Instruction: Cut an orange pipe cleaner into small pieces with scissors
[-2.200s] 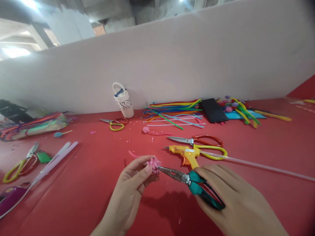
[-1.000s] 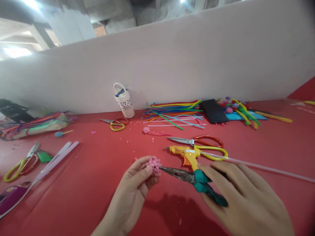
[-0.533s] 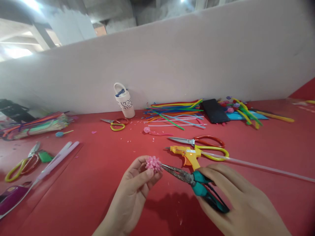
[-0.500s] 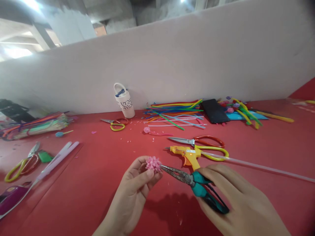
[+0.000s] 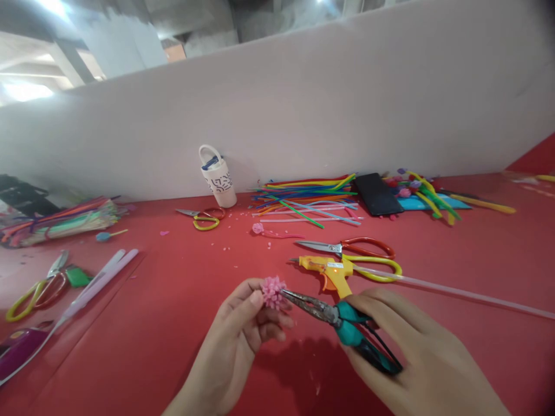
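Observation:
Between the thumb and fingers of my left hand [image 5: 236, 332] is a small pink pom-pom-like flower [image 5: 273, 292] with many short petals. My right hand [image 5: 407, 346] is wrapped round the teal and black handles of long-nose pliers [image 5: 321, 312]. The pliers' tips meet the flower's right side; whether they grip a petal is too small to tell. Just beyond the pliers lies a yellow glue gun [image 5: 329, 268] with a clear glue stick [image 5: 459, 293] running out to the right. Scissors [image 5: 359, 251] with red and yellow handles lie behind it.
Pipe cleaners [image 5: 303, 196] lie by the white wall [image 5: 303, 115], beside a phone [image 5: 378, 195] and a white tumbler [image 5: 220, 182]. Scissors [image 5: 203, 218] rest near the tumbler. On the left are more scissors [image 5: 41, 286], a lilac hair-straightener-like tool [image 5: 102, 283] and a pipe-cleaner bundle [image 5: 65, 222].
The pink flower has turned and shifted slightly right in my left hand, whose lower fingers have loosened and extended. The pliers stay at its right side.

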`<state>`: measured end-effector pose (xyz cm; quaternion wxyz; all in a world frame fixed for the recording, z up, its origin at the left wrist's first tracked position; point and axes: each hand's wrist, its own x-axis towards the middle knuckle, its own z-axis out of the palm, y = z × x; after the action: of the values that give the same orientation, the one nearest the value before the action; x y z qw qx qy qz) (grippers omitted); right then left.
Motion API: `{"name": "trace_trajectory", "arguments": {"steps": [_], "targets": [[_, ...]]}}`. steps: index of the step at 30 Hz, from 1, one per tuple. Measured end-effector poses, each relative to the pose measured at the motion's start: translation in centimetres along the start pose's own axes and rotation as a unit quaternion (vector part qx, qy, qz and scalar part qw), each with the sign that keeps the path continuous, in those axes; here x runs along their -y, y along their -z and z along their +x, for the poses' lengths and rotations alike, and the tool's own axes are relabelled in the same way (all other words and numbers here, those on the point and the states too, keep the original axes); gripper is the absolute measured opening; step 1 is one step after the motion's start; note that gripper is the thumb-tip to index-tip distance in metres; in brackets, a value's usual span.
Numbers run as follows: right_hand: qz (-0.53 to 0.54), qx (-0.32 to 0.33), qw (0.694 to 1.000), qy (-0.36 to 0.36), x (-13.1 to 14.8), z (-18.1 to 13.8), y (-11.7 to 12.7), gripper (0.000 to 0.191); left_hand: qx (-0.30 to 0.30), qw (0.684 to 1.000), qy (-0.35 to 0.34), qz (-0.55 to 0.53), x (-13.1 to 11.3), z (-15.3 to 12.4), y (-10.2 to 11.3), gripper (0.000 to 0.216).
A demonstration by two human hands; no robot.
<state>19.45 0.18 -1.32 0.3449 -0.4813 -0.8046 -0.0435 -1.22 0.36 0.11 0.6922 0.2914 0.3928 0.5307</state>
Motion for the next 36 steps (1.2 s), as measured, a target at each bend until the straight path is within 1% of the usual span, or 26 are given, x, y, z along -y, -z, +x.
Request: {"name": "trace_trajectory", "arguments": {"steps": [5, 7, 9, 12, 16, 18, 21, 25, 28, 33, 36], "targets": [[0.112, 0.052, 0.989, -0.084, -0.08, 0.10, 0.17, 0.019, -0.025, 0.997, 0.054, 0.053, -0.15, 0.02, 0.42, 0.020], [0.132, 0.066, 0.984, -0.097, -0.16, 0.07, 0.25, 0.021, -0.029, 0.995, 0.058, 0.075, -0.22, 0.02, 0.55, 0.020], [0.126, 0.069, 0.984, -0.101, -0.24, 0.07, 0.30, 0.021, -0.033, 0.995, 0.044, 0.082, -0.29, 0.02, 0.65, 0.018], [0.093, 0.059, 0.990, -0.085, -0.32, 0.13, 0.34, 0.019, -0.042, 0.996, 0.024, 0.076, -0.36, 0.03, 0.74, 0.014], [0.040, 0.028, 0.998, -0.044, -0.36, 0.14, 0.31, 0.019, -0.020, 0.998, 0.038, 0.055, -0.46, 0.07, 0.67, 0.010], [0.023, 0.022, 0.999, -0.025, -0.36, 0.07, 0.28, 0.019, -0.015, 0.999, 0.029, 0.040, -0.55, 0.10, 0.53, 0.012], [0.006, 0.016, 1.000, -0.013, -0.38, -0.09, 0.29, 0.021, -0.013, 1.000, 0.014, 0.022, -0.68, 0.18, 0.36, 0.022], [-0.014, 0.002, 1.000, -0.001, -0.43, -0.19, 0.42, 0.021, -0.014, 1.000, 0.004, 0.012, -0.74, 0.21, 0.35, 0.019], [-0.021, 0.001, 1.000, 0.011, -0.38, -0.08, 0.57, 0.020, -0.015, 1.000, -0.007, 0.015, -0.78, 0.08, 0.30, 0.018], [-0.020, -0.008, 0.999, 0.046, -0.16, 0.08, 0.75, 0.021, -0.024, 0.999, -0.024, 0.034, -0.81, -0.05, 0.05, 0.025], [0.001, 0.006, 1.000, 0.022, -0.12, -0.03, 0.69, 0.021, -0.028, 0.999, -0.028, 0.037, -0.76, 0.03, 0.00, 0.023]]}}
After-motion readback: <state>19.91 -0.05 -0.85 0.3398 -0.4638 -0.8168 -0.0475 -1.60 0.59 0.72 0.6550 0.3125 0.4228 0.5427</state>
